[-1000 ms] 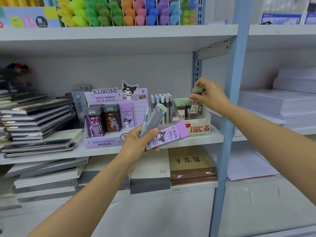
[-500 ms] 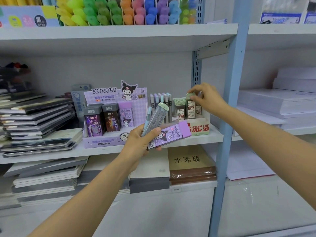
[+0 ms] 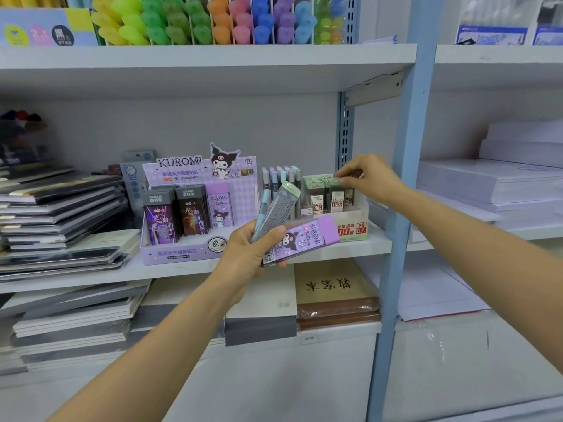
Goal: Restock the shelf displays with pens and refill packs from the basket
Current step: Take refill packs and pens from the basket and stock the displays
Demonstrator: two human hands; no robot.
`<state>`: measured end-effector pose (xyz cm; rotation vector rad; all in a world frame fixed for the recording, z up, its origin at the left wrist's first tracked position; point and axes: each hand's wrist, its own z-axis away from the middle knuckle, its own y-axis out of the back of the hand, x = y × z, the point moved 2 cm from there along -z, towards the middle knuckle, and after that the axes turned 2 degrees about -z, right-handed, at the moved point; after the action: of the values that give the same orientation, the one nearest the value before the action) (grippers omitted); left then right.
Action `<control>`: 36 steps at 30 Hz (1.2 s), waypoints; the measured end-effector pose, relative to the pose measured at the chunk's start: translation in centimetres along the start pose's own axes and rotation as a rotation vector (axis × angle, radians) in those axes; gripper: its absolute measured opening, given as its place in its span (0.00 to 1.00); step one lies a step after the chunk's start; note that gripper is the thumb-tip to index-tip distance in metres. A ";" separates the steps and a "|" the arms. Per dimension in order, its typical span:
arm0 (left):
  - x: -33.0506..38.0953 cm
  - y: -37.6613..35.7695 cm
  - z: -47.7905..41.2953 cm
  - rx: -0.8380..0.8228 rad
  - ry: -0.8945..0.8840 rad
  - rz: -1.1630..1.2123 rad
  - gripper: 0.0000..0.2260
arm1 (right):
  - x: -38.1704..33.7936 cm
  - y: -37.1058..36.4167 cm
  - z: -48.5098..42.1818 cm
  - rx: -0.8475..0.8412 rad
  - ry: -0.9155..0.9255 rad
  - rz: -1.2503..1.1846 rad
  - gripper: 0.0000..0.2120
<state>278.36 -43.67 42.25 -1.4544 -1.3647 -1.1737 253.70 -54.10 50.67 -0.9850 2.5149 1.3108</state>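
The right hand [image 3: 370, 178] pinches a green-capped lead refill pack [image 3: 336, 194] down into its tray [image 3: 350, 229], right of the Kuromi display [image 3: 195, 208]. In front of that display, the left hand [image 3: 249, 254] grips a purple Kuromi refill pack [image 3: 300, 242], apparently ready for restocking next.

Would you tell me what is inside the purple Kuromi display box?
In its front row stand a dark purple pack, a black pack and a lilac pack. Whatever stands behind them is mostly covered.

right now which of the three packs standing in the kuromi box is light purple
The rightmost pack, marked KUROMI; the two dark packs left of it have grey caps.
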 end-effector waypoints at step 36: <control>0.9 -1.5 -0.6 0.065 0.030 -0.007 0.08 | -1.7 6.7 1.5 0.152 0.064 -0.091 0.11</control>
<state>276.83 -43.89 43.22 -1.3825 -1.3761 -1.1401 250.71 -49.42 55.03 -1.1088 2.5384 1.0616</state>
